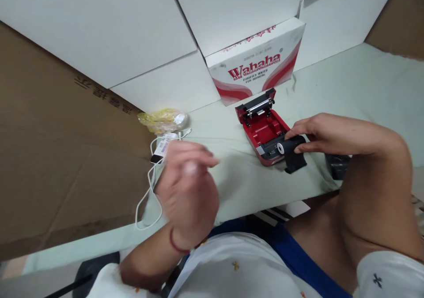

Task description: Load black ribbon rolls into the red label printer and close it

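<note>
A small red and black printer (265,134) sits on the table with its lid (256,106) raised, showing a red roll bay. Just over its front right corner, my right hand (309,134) grips a black roll (293,145) with a white core, between thumb and fingers. A loose black end hangs down from the roll. My left hand (190,187), with a red cord on the wrist, is raised over the table left of the printer. Its fingers look bent, but motion blur hides whether anything is in them.
A white and red Wahaha water carton (258,64) stands behind the printer. At the left lie a yellow plastic-wrapped item (162,120), a white labelled item (165,143) and a white cable (149,187). A black object (337,165) rests beside my right forearm. Brown cardboard (66,156) borders the left.
</note>
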`<state>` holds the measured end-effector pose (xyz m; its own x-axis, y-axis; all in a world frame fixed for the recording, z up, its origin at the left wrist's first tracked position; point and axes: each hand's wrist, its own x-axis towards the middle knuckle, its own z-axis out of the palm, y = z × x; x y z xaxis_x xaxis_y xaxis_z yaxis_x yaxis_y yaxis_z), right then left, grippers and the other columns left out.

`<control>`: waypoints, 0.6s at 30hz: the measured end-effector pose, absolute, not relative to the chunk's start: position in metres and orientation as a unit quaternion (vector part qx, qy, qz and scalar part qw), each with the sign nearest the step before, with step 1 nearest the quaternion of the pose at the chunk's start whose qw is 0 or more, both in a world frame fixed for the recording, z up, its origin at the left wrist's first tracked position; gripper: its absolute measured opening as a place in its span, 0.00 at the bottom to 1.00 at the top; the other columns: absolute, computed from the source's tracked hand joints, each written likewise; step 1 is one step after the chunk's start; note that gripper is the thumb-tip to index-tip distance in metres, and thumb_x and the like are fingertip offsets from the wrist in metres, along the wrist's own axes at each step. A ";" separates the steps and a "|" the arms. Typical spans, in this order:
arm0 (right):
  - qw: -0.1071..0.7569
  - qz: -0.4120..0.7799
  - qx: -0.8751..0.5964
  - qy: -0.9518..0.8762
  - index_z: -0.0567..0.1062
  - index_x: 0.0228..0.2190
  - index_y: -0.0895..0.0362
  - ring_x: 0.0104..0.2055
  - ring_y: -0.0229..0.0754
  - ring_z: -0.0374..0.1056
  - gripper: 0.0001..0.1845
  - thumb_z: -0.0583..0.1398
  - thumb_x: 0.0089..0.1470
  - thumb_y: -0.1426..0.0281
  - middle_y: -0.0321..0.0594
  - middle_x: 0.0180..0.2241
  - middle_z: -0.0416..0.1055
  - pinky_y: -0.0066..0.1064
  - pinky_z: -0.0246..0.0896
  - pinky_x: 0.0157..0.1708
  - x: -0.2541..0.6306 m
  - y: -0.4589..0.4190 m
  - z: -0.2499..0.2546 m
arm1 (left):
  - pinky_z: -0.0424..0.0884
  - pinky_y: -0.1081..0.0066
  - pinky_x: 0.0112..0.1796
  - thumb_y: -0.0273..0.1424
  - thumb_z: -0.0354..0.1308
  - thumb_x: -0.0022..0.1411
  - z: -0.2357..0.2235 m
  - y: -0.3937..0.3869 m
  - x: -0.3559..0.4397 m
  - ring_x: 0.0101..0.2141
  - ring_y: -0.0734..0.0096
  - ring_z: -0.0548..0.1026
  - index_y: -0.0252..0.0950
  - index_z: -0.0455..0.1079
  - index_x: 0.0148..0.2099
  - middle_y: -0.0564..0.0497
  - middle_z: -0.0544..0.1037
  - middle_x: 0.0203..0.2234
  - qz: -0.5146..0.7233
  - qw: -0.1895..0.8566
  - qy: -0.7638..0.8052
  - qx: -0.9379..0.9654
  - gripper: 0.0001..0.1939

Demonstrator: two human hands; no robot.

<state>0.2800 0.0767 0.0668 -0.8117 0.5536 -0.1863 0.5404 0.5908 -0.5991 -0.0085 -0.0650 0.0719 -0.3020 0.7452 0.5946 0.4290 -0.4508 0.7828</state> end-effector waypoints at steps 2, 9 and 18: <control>0.018 0.283 -0.312 -0.907 0.82 0.51 0.47 0.45 0.46 0.77 0.19 0.60 0.61 0.61 0.38 0.48 0.82 0.35 0.69 0.45 0.264 0.083 0.058 | 0.78 0.68 0.43 0.29 0.55 0.75 0.055 -0.062 -0.001 0.40 0.69 0.77 0.41 0.80 0.44 0.50 0.78 0.36 0.546 0.148 0.500 0.656 0.11; 0.010 0.151 -0.395 -0.906 0.78 0.55 0.49 0.49 0.49 0.75 0.22 0.57 0.62 0.65 0.42 0.54 0.78 0.37 0.65 0.45 0.227 0.088 0.046 | 0.68 0.54 0.66 0.26 0.51 0.72 -0.004 -0.050 0.035 0.66 0.58 0.72 0.36 0.69 0.69 0.41 0.77 0.64 0.297 0.089 0.401 0.862 0.25; -0.099 0.080 -0.498 -0.858 0.75 0.62 0.48 0.45 0.56 0.77 0.28 0.49 0.65 0.70 0.50 0.53 0.79 0.40 0.59 0.36 0.179 0.085 0.050 | 0.69 0.53 0.63 0.30 0.51 0.74 -0.002 -0.025 0.035 0.63 0.54 0.74 0.35 0.74 0.64 0.41 0.80 0.60 0.210 0.040 0.448 0.868 0.21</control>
